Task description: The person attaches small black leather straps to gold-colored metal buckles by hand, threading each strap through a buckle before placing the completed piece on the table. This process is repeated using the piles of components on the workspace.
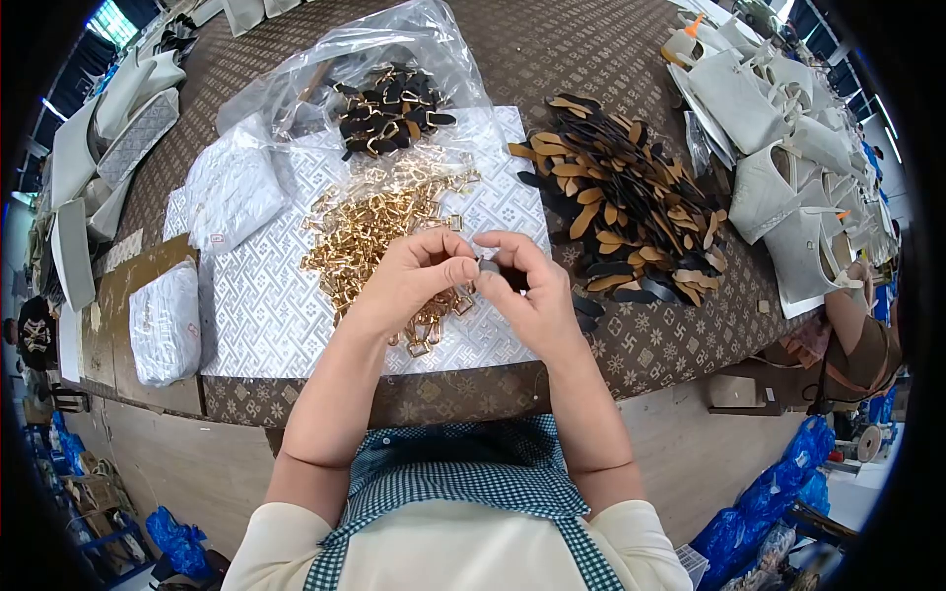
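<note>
Both my hands meet in the middle, above the right edge of a pile of gold metal buckles point(370, 222). My left hand point(419, 276) is closed in a pinch, thumb against fingers. My right hand point(527, 291) pinches too, its fingertips close to the left ones. Between the fingertips a small dark piece point(487, 267) shows, mostly hidden by the fingers. To the right lies a heap of black and brown leather strips point(641, 207). Beyond the buckles, a clear plastic bag point(439, 54) holds black pieces with gold buckles point(389, 108).
A white patterned sheet point(256, 325) lies on the brown patterned tablecloth point(680, 340). White wrapped packages point(165, 323) sit at left. Pale bags point(778, 187) are piled at the right edge, others point(89, 158) at the far left. Another person's arm point(847, 320) shows at the right.
</note>
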A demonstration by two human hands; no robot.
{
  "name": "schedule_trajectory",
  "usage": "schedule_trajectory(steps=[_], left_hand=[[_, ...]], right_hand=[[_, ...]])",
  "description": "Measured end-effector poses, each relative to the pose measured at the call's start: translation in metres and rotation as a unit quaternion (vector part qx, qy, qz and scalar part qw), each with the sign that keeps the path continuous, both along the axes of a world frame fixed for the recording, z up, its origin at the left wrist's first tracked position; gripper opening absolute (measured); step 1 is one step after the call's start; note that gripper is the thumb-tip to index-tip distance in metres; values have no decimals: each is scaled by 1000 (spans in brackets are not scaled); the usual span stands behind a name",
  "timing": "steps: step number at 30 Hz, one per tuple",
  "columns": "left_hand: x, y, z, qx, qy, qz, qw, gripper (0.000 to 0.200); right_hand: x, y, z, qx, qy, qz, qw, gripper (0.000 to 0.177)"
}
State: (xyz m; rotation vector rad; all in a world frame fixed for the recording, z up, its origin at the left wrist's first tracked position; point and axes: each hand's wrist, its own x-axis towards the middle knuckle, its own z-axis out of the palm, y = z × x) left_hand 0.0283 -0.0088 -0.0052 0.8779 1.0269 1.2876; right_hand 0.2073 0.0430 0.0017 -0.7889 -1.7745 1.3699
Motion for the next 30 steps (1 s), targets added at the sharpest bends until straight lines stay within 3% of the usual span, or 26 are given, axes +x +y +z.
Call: schedule_trajectory(steps=[5, 8, 15, 21, 24, 27, 30], left_hand=[[-10, -3, -4, -49, -77, -75, 993, 16], [-3, -1, -5, -45, -108, -49, 992, 17], [8, -1, 3, -20, -1, 16, 1000, 12], [9, -1, 1, -32, -5, 16, 999, 12], [9, 0, -4, -25, 7, 32, 999, 13], [11, 1, -6, 7, 16, 36, 999, 13], [13, 0, 4, -39, -29, 37, 998, 14]], right_hand=[[0, 0, -4, 40, 22, 4, 999, 25], [0, -1, -3, 47, -8, -7, 999, 25], [-4, -6, 1, 93, -35, -58, 993, 22], [-9, 2, -10, 193, 8, -60, 979, 26], [-7, -5, -3, 59, -36, -73, 995, 25], [-7, -2, -7, 77, 0, -62, 995, 24], [-7, 2, -8, 73, 43, -39, 996, 24]])
